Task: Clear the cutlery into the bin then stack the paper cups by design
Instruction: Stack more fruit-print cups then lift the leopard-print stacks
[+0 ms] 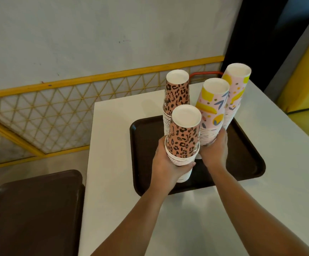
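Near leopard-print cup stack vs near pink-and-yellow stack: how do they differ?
The near leopard-print stack has black spots on tan; the near pink-and-yellow stack has yellow shapes and blue leaves on pink. The left hand holds the leopard stack at its lower rims; the right hand holds the pink stack's base. Both are upside down, over the brown tray.

The cups are paper with a matt print: the leopard stack [184, 139] in the left hand [165, 164], the floral stack [211, 115] at the right hand [214, 150]. Their upturned bases are plain white paper. Under both hands the tray [246, 163] looks like dark plastic, finely textured and dull (a faint sheen at the rim). The table [124, 209] below the wrists is smooth, matt white. Beyond the hands the wall [94, 34] is rough painted plaster with a glossy yellow lattice [57, 106].
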A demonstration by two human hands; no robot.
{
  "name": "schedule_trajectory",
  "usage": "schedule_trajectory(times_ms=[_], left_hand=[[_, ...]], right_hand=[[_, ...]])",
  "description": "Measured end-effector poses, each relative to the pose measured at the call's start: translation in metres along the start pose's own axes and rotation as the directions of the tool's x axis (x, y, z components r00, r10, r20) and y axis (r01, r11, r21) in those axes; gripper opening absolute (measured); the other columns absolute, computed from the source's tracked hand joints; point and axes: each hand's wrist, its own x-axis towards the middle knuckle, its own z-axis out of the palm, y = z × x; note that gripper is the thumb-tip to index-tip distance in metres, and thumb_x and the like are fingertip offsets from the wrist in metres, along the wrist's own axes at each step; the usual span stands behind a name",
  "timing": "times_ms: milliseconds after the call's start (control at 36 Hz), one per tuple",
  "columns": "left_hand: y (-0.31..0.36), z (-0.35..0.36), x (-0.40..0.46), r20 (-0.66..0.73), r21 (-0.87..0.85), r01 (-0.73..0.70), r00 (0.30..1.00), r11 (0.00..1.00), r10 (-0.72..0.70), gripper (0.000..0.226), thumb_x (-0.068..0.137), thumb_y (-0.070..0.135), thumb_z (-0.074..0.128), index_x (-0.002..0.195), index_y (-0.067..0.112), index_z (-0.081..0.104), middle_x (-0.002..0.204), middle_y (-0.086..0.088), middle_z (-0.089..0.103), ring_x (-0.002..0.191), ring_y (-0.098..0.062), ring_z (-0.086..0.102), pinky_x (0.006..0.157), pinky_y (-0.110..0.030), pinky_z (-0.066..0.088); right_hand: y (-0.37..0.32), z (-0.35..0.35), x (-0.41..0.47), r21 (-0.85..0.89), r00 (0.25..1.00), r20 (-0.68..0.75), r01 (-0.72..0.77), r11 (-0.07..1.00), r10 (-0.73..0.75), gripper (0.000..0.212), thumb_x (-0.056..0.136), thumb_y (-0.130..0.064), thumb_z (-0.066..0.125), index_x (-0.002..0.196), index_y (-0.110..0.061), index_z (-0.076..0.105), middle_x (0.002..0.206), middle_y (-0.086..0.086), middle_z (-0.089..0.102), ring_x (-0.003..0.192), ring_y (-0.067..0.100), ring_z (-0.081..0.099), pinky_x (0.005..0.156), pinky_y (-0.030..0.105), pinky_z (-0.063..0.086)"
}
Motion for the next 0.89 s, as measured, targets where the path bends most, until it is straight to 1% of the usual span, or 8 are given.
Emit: schedule_trajectory(times_ms=[194, 361, 444, 528, 639, 722, 806, 889], left_hand=[[-0.005, 0.001, 0.004, 0.021, -0.019, -0.023, 1.000, 1.000, 0.023, 0.088, 0.055, 0.020, 0.091, 0.128, 0.026, 0.041, 0.125, 0.008, 0.057, 0.118, -0.009, 0.053, 0.100, -0.034, 0.048], [0.000, 0.014, 0.013, 0.036, -0.036, -0.063, 0.997, 0.997, 0.065, 0.088, 0.057, 0.018, 0.090, 0.128, 0.029, 0.039, 0.126, 0.007, 0.055, 0.120, -0.008, 0.051, 0.100, -0.024, 0.043], [-0.001, 0.017, 0.016, 0.069, -0.071, -0.094, 0.993, 0.993, 0.099, 0.093, 0.055, 0.023, 0.090, 0.132, 0.031, 0.037, 0.132, 0.006, 0.052, 0.125, -0.009, 0.048, 0.104, -0.031, 0.044], [-0.012, 0.011, 0.012, 0.093, -0.179, -0.108, 0.988, 0.978, 0.126, 0.090, 0.058, 0.049, 0.084, 0.131, 0.037, 0.033, 0.135, 0.004, 0.042, 0.129, -0.011, 0.042, 0.103, -0.037, 0.045], [-0.013, -0.007, 0.015, -0.139, -0.375, -0.095, 0.989, 0.922, 0.045, 0.048, 0.076, 0.058, 0.049, 0.115, 0.031, 0.038, 0.102, 0.006, 0.044, 0.095, 0.005, 0.048, 0.086, -0.014, 0.040], [-0.013, -0.020, 0.042, -0.269, -0.250, -0.096, 0.963, 0.964, 0.026, 0.050, 0.077, 0.040, 0.061, 0.118, 0.026, 0.036, 0.105, 0.003, 0.044, 0.098, -0.007, 0.049, 0.089, -0.026, 0.043], [-0.017, -0.026, 0.075, -0.120, 0.057, -0.088, 0.988, 0.994, 0.094, 0.091, 0.063, 0.040, 0.079, 0.137, 0.017, 0.031, 0.130, -0.004, 0.042, 0.122, -0.017, 0.043, 0.105, -0.038, 0.040], [-0.013, -0.020, 0.100, 0.102, 0.076, -0.059, 0.993, 0.995, 0.051, 0.116, 0.055, 0.042, 0.087, 0.146, 0.020, 0.019, 0.146, -0.006, 0.034, 0.136, -0.019, 0.034, 0.112, -0.047, 0.033]], right_hand=[[0.013, -0.022, -0.003, -0.034, 0.986, -0.158, -0.061, 0.998, 0.055, 0.094, 0.059, -0.025, 0.087, 0.135, -0.014, 0.032, 0.133, 0.006, 0.044, 0.122, 0.022, 0.046, 0.087, 0.028, 0.039], [0.017, -0.039, 0.000, -0.062, 0.989, -0.135, -0.061, 0.996, 0.053, 0.097, 0.061, -0.024, 0.084, 0.139, -0.014, 0.028, 0.139, 0.008, 0.040, 0.128, 0.026, 0.041, 0.095, 0.037, 0.039], [0.015, -0.043, -0.011, -0.039, 0.972, -0.233, -0.007, 0.999, -0.002, 0.097, 0.065, -0.030, 0.083, 0.141, -0.016, 0.025, 0.143, 0.006, 0.034, 0.133, 0.022, 0.034, 0.104, 0.038, 0.034], [0.015, -0.044, -0.042, -0.015, 0.925, -0.341, 0.173, 0.985, -0.167, 0.079, 0.078, -0.044, 0.065, 0.137, -0.007, 0.029, 0.136, 0.014, 0.035, 0.129, 0.027, 0.037, 0.108, 0.038, 0.033], [0.024, -0.031, -0.082, 0.028, 0.954, -0.115, 0.282, 0.959, -0.277, 0.068, 0.080, -0.038, 0.066, 0.130, -0.007, 0.034, 0.130, 0.011, 0.038, 0.123, 0.021, 0.041, 0.104, 0.025, 0.036], [0.034, -0.013, -0.093, -0.006, 0.971, 0.088, 0.225, 0.974, -0.224, 0.087, 0.067, -0.023, 0.082, 0.137, -0.016, 0.031, 0.136, -0.004, 0.035, 0.128, 0.010, 0.037, 0.104, 0.016, 0.034], [0.038, 0.002, -0.092, 0.005, 0.976, 0.159, 0.148, 0.989, -0.146, 0.099, 0.063, -0.021, 0.085, 0.142, -0.020, 0.026, 0.143, -0.007, 0.033, 0.134, 0.011, 0.032, 0.106, 0.028, 0.034], [0.036, 0.011, -0.085, -0.002, 0.978, 0.161, 0.132, 0.991, -0.130, 0.102, 0.062, -0.023, 0.085, 0.143, -0.020, 0.024, 0.145, -0.005, 0.034, 0.134, 0.009, 0.032, 0.104, 0.028, 0.035]])
